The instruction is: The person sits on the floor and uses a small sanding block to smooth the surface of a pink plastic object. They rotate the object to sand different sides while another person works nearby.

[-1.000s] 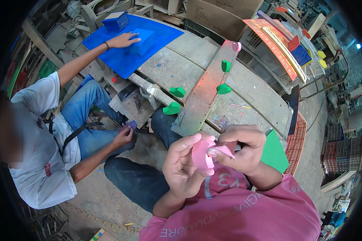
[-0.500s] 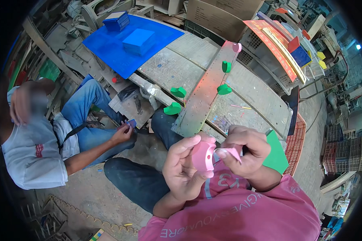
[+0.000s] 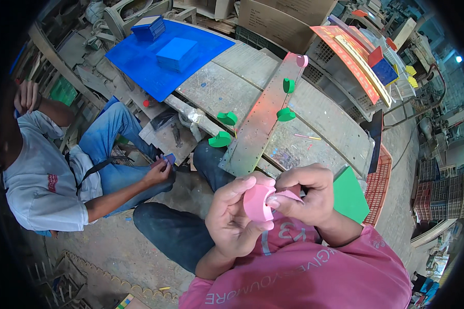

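In my left hand (image 3: 234, 213) sits a pink block (image 3: 256, 202) with a scooped edge, gripped between the fingers and thumb. My right hand (image 3: 309, 193) pinches a thin folded pink piece (image 3: 290, 194), perhaps sandpaper, between thumb and fingers. Its tip meets the scooped edge of the block, partly hiding that side. Beyond my hands, a long drilled strip (image 3: 263, 116) stained red and green lies across the bench. Several green curved pieces (image 3: 286, 114) stand along its sides on pegs, and a pale pink piece (image 3: 302, 61) sits at its far end.
A blue sheet (image 3: 134, 59) with stacked blue blocks (image 3: 177, 54) covers the bench's far left. A co-worker (image 3: 46, 170) sits at left holding a small blue piece (image 3: 169, 158). At right are a green panel (image 3: 351, 194), a red crate (image 3: 381, 180) and an orange sheet (image 3: 345, 62).
My right hand has moved left, bringing the folded pink piece against the block's scooped edge. My left hand barely shifts. The co-worker's raised hand and head have moved back.
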Motion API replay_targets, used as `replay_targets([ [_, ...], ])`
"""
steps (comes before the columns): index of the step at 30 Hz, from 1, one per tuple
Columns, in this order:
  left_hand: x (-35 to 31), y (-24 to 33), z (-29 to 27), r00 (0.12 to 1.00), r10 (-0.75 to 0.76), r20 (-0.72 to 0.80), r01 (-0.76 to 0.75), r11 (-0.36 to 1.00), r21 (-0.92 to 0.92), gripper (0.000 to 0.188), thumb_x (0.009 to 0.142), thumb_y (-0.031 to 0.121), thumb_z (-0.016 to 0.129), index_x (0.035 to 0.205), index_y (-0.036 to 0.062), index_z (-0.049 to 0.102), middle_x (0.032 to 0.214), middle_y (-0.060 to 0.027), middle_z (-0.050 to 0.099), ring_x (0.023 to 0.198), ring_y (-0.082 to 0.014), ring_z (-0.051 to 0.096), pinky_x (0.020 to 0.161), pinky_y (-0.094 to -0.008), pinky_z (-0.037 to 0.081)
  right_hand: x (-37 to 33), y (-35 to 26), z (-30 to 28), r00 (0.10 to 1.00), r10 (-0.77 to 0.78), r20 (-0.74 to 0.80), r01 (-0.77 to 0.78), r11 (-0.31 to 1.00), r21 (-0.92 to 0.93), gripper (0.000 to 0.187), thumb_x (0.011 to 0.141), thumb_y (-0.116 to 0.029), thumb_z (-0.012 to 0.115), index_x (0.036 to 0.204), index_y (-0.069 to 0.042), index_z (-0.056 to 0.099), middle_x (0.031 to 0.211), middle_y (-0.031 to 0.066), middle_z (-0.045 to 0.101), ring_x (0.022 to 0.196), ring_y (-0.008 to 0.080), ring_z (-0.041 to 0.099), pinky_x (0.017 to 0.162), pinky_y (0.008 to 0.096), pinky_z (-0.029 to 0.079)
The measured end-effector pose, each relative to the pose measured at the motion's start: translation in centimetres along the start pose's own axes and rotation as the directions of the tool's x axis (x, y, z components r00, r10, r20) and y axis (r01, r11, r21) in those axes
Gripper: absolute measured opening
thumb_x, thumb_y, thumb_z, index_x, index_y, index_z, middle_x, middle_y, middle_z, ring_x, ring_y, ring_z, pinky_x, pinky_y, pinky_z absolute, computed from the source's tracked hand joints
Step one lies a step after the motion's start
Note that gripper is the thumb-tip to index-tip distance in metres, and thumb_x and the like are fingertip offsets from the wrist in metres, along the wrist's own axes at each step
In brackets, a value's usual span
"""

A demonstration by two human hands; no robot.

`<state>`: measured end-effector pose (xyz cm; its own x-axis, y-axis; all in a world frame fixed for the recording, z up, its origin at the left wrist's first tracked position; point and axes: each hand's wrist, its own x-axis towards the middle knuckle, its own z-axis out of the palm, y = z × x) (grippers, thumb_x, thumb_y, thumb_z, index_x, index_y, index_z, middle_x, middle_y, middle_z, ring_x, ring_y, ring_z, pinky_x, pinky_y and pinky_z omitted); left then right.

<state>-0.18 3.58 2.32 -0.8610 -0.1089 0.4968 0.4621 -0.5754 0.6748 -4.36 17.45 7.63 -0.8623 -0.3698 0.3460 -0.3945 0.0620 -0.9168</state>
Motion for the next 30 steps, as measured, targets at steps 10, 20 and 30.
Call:
replay_targets([
  [10, -0.1, -0.3, 0.1, 1.0, -0.017, -0.005, 0.017, 1.0, 0.002, 0.059, 0.077, 0.005, 0.071, 0.124, -0.0049, 0.037, 0.119, -0.0259, 0.05, 0.107, -0.0222, 0.053, 0.087, -0.0289, 0.044, 0.2, 1.9, -0.2, 0.835, -0.548, -0.057, 0.48, 0.774, -0.414, 0.022, 0.068, -0.004, 0.076, 0.074, 0.002, 0.055, 0.054, 0.0066, 0.053, 0.042, 0.0122, 0.043, 0.038, 0.0246, 0.03],
  [20, 0.0, -0.1, 0.1, 1.0, 0.005, 0.004, -0.005, 1.0, -0.015, 0.058, 0.076, 0.005, 0.072, 0.123, -0.0051, 0.039, 0.116, -0.0242, 0.051, 0.107, -0.023, 0.051, 0.088, -0.0302, 0.042, 0.6, 2.0, -0.1, 0.88, -0.474, -0.019, 0.453, 0.853, -0.26, 0.024, 0.068, -0.008, 0.077, 0.074, 0.002, 0.056, 0.053, 0.0065, 0.051, 0.041, 0.0132, 0.043, 0.038, 0.0254, 0.029],
  [30, -0.1, 0.1, 0.5, 1.0, 0.016, 0.004, -0.016, 1.0, -0.023, 0.059, 0.074, 0.006, 0.074, 0.121, -0.0052, 0.04, 0.112, -0.0236, 0.051, 0.1, -0.0232, 0.051, 0.084, -0.0308, 0.041, 1.1, 1.8, -0.2, 0.822, -0.569, 0.011, 0.552, 0.791, -0.264, 0.024, 0.068, -0.007, 0.076, 0.074, 0.003, 0.056, 0.052, 0.0063, 0.05, 0.04, 0.0127, 0.04, 0.037, 0.0255, 0.027],
])
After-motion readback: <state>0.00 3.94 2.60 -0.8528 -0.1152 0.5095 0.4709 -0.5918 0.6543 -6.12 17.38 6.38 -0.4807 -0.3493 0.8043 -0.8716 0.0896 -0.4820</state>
